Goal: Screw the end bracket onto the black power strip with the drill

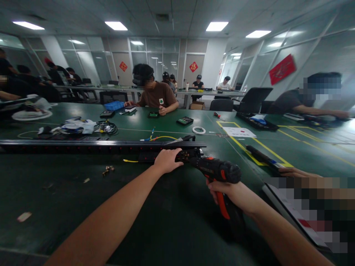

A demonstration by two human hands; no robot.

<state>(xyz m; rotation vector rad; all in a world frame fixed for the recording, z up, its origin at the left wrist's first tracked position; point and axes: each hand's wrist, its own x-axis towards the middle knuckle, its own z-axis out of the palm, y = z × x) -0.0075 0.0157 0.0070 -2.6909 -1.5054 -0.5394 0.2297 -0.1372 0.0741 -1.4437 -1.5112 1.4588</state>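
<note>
Well, cordless drill (222,171): black and orange, side lettering too blurred to read, nose at the long black rail's (83,147) right end.
Right hand (230,192): wrapped around the drill's handle.
Left hand (168,161): over that same end, thumb and fingers apart; cannot tell whether it grips.
Red diamond poster (193,66): reads 福.
Tabletop (63,199): dark green, yellow tape (266,147).
Room: glass partitions (100,66), ceiling panel lights (217,26).

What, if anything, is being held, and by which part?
Right hand: black-and-orange drill, by its handle. Left hand: near one end of a long black bar; grip unclear.
</note>
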